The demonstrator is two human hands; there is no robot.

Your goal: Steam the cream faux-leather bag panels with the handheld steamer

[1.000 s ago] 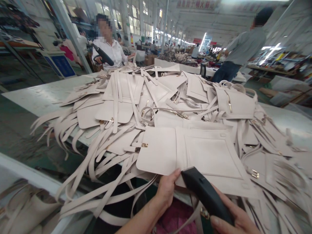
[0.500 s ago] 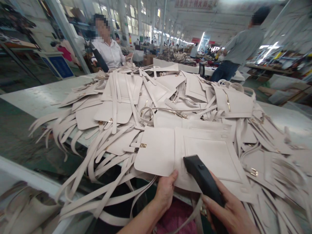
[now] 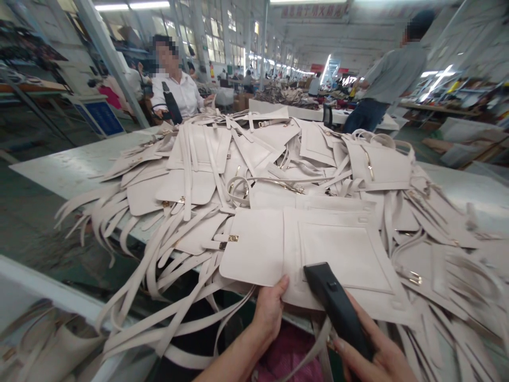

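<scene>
With the dial centred on the bag (image 3: pixel 326 241), the work in hand looks only partway through. The bag lies spread on top of a pile (image 3: pixel 193 185) of similar pieces at the table's near edge, flap (image 3: pixel 252 246) toward nine o'clock, panel (image 3: pixel 369 270) toward three. The flap and panel look joined, and the gold clasp (image 3: pixel 234 239) is fitted at the flap's far end, so assembly seems well on. The left hand (image 3: pixel 270 305), between seven and eight o'clock, pinches the bag's near edge, thumb on top. The right hand (image 3: pixel 376 339), at five o'clock, is wrapped around a black tool (image 3: pixel 338 307), whose tip is over the panel; whether it touches I cannot tell. This bag's treatment therefore seems unfinished. Nothing marks which bags in the pile, from nine o'clock round to three, are done and which are left.
</scene>
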